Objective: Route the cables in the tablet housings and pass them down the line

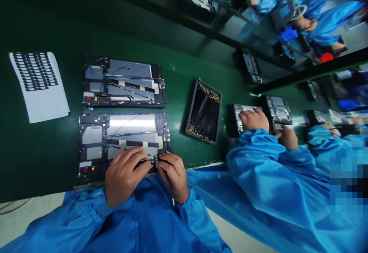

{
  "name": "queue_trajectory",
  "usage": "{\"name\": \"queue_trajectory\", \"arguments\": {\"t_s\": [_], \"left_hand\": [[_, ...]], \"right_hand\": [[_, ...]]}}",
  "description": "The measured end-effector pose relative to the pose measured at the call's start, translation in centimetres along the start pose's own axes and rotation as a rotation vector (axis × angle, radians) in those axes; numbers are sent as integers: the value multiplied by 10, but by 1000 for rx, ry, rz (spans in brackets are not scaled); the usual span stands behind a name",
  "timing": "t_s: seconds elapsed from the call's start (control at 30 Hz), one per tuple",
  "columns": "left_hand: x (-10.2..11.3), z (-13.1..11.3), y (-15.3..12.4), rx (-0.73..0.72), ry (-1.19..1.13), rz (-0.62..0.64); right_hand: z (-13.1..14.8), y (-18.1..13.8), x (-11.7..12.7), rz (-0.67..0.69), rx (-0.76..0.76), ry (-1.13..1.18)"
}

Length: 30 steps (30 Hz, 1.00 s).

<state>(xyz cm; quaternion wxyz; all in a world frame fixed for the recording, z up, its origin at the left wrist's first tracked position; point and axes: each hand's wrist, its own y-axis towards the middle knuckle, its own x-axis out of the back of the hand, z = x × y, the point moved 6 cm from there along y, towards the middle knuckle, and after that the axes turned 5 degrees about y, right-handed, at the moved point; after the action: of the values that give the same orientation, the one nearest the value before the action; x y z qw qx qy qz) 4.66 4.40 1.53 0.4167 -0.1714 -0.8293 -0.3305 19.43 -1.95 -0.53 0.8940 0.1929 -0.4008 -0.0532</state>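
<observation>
Both of my hands meet at the near right edge of an opened tablet-like device (131, 123), which lies flat with its silver plates, black frame and thin cables exposed. My left hand (125, 174) rests over the near edge, thumb and fingers pinched together. Close beside it, my right hand (174, 174) pinches at the near right corner. Something small and dark shows between the fingertips, but the fingers hide most of it. Behind lies a second similar opened device (129, 73). To the right, a black tray (188, 124) holds many thin black cables with gold-coloured ends.
A white sheet (46, 105) with rows of black stickers lies at the left. On the right, a co-worker's hand (254, 119) rests on another opened device (238, 111). Dark rails (201, 30) cross the far side, with more devices and people in blue beyond.
</observation>
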Motion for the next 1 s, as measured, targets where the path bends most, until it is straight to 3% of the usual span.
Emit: {"name": "queue_trajectory", "arguments": {"t_s": [0.37, 0.5, 0.6, 0.73, 1.0], "left_hand": [[0, -1, 1, 15, 3, -11], [0, 1, -4, -8, 4, -4], [2, 0, -15, -125, 27, -26], [3, -1, -29, -280, 117, -17], [9, 2, -23, -194, 37, -65]], "right_hand": [[8, 20, 3, 191, -49, -50], [3, 8, 1, 100, 27, -5], [0, -11, -2, 35, 130, -1], [-3, -26, -8, 73, 165, -96], [1, -21, -10, 26, 163, -142]]}}
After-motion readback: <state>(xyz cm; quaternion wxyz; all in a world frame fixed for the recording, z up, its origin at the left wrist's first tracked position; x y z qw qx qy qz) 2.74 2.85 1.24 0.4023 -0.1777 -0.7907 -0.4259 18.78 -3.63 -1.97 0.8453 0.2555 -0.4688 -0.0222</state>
